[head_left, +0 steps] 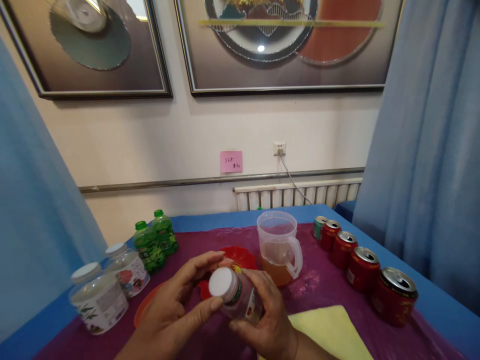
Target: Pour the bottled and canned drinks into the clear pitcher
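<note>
A small clear bottle with a white cap (222, 283) and a printed label (252, 306) is held tilted above the table, its cap toward me and to the left. My right hand (270, 312) wraps round the bottle's body from the right. From the left, my left hand (176, 305) curves about the cap, its thumb against the cap's lower edge and its fingers behind it. Just beyond the hands lies a red scalloped dish (242, 256), partly hidden by them. A clear plastic jug (275, 240) with some amber liquid stands behind my right hand.
On the left stand two white-capped jars (99, 302) and two green bottles (150, 245), beside an orange plate (142, 306). Several opened drink cans (363, 270) line the right side. A yellow cloth (330, 330) lies front right on the purple sheet (311, 295).
</note>
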The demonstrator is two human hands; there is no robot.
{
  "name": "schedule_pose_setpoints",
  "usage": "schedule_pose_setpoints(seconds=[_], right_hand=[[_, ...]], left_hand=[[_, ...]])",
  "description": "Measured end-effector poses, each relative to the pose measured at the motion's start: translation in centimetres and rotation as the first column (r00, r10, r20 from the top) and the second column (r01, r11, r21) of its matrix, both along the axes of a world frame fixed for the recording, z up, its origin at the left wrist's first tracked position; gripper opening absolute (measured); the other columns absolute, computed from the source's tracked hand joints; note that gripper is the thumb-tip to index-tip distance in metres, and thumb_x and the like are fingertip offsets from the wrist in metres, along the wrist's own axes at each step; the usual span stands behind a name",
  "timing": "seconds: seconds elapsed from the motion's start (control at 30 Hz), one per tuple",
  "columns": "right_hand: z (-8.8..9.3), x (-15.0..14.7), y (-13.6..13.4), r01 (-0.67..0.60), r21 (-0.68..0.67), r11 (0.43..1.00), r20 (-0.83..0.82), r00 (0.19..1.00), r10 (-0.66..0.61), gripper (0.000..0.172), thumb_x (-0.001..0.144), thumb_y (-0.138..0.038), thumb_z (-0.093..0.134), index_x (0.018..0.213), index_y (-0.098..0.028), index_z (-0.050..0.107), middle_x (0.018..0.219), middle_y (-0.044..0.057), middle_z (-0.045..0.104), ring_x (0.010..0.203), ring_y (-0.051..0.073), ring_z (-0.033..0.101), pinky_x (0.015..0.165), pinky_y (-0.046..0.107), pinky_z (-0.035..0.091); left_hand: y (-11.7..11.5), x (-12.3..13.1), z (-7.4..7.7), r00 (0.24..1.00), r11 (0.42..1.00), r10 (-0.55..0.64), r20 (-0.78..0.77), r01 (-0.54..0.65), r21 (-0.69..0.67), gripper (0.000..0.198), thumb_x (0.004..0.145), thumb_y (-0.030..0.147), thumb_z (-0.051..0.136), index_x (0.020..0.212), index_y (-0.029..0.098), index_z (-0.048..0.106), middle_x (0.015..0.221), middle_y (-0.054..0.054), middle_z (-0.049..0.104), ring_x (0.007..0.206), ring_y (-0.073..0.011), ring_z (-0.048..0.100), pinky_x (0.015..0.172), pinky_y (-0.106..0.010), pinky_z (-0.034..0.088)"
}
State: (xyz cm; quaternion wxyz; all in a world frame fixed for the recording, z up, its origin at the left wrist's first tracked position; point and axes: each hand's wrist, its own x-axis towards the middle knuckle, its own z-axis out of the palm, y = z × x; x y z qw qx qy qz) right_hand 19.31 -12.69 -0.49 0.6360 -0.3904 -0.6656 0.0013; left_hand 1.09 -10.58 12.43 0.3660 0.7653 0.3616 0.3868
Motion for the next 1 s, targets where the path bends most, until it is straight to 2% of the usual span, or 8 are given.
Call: schedule_pose_setpoints(seconds=[0.13, 0.37, 0.57, 0.7, 0.77, 0.87, 0.93, 1.0], right_hand=[[0.1, 0.2, -0.1, -0.094, -0.038, 0.995, -0.028, 0.995, 0.093, 0.070, 0.083, -0.062, 0.067, 0.140, -0.027, 0.046, 0.119, 0.009, 0.067, 0.102, 0.028, 0.067, 0.088, 0.043, 0.057], [-0.4, 0.1, -0.3, -0.178, -0.107, 0.978, -0.062, 0.983, 0.172, 0.069, 0.082, -0.066, 0.064, 0.135, -0.024, 0.052, 0.116, 0.010, 0.068, 0.104, 0.028, 0.067, 0.091, 0.044, 0.056], [-0.8, 0.0, -0.5, -0.384, -0.181, 0.906, -0.284, 0.902, 0.326, 0.070, 0.087, -0.069, 0.055, 0.139, -0.024, 0.045, 0.126, 0.013, 0.065, 0.112, 0.030, 0.067, 0.093, 0.044, 0.056], [-1.3, -0.1, -0.5, -0.465, -0.162, 0.870, -0.328, 0.857, 0.397, 0.068, 0.086, -0.064, 0.062, 0.137, -0.023, 0.046, 0.125, 0.013, 0.065, 0.112, 0.030, 0.067, 0.093, 0.041, 0.057], [-1.7, -0.2, -0.7, -0.489, -0.192, 0.851, -0.305, 0.854, 0.422, 0.068, 0.086, -0.065, 0.063, 0.138, -0.024, 0.047, 0.127, 0.013, 0.065, 0.114, 0.030, 0.065, 0.096, 0.043, 0.055], [-2.4, -0.3, -1.0, -0.459, -0.252, 0.852, -0.236, 0.883, 0.406, 0.071, 0.087, -0.070, 0.059, 0.142, -0.027, 0.045, 0.136, 0.013, 0.060, 0.125, 0.032, 0.058, 0.104, 0.047, 0.048], [-2.8, -0.2, -1.2, -0.414, -0.283, 0.865, -0.209, 0.907, 0.366, 0.070, 0.090, -0.069, 0.053, 0.146, -0.029, 0.042, 0.143, 0.012, 0.055, 0.129, 0.032, 0.054, 0.107, 0.048, 0.045], [-3.1, -0.2, -1.3, -0.399, -0.307, 0.864, -0.211, 0.914, 0.347, 0.062, 0.095, -0.064, 0.049, 0.147, -0.030, 0.041, 0.141, 0.011, 0.055, 0.125, 0.029, 0.057, 0.104, 0.045, 0.047]], left_hand=[[0.2, -0.2, 0.4, 0.998, 0.994, -0.064, 0.019, 0.065, -0.085, 0.051, 0.079, 0.041, 0.076, 0.126, 0.027, 0.063, 0.128, -0.009, 0.071, 0.120, -0.0288, 0.067, 0.098, -0.040, 0.059], [2.0, -0.8, -0.8, 0.978, 0.976, -0.172, 0.115, 0.185, -0.113, 0.049, 0.079, 0.039, 0.078, 0.124, 0.026, 0.066, 0.126, -0.010, 0.072, 0.119, -0.0302, 0.067, 0.097, -0.040, 0.058], [1.5, -0.9, -4.3, 0.968, 0.963, -0.232, 0.092, 0.242, -0.121, 0.082, 0.074, 0.037, 0.082, 0.147, 0.031, 0.043, 0.154, -0.010, 0.051, 0.139, -0.0304, 0.050, 0.113, -0.045, 0.045], [-0.3, -0.4, -6.8, 0.968, 0.948, -0.248, -0.023, 0.238, -0.212, 0.075, 0.078, 0.030, 0.074, 0.147, 0.027, 0.043, 0.151, -0.009, 0.054, 0.135, -0.0294, 0.054, 0.113, -0.046, 0.045], [-1.2, -0.4, -7.6, 0.979, 0.960, -0.198, -0.056, 0.182, -0.214, 0.073, 0.078, 0.028, 0.071, 0.146, 0.025, 0.045, 0.148, -0.010, 0.057, 0.131, -0.0297, 0.058, 0.109, -0.046, 0.048], [-2.1, -1.6, -8.5, 0.989, 0.987, -0.017, -0.146, -0.007, -0.160, 0.070, 0.071, 0.030, 0.073, 0.138, 0.023, 0.054, 0.141, -0.012, 0.063, 0.124, -0.0312, 0.062, 0.105, -0.045, 0.051], [-2.1, -3.7, -8.9, 0.971, 0.981, 0.151, -0.185, -0.170, -0.090, 0.066, 0.068, 0.035, 0.075, 0.131, 0.023, 0.057, 0.135, -0.011, 0.067, 0.119, -0.0316, 0.065, 0.103, -0.046, 0.053], [-1.6, -6.9, -9.1, 0.919, 0.933, 0.352, -0.179, -0.360, -0.014, 0.066, 0.068, 0.045, 0.075, 0.127, 0.023, 0.057, 0.126, -0.010, 0.072, 0.109, -0.0312, 0.070, 0.096, -0.045, 0.056]])
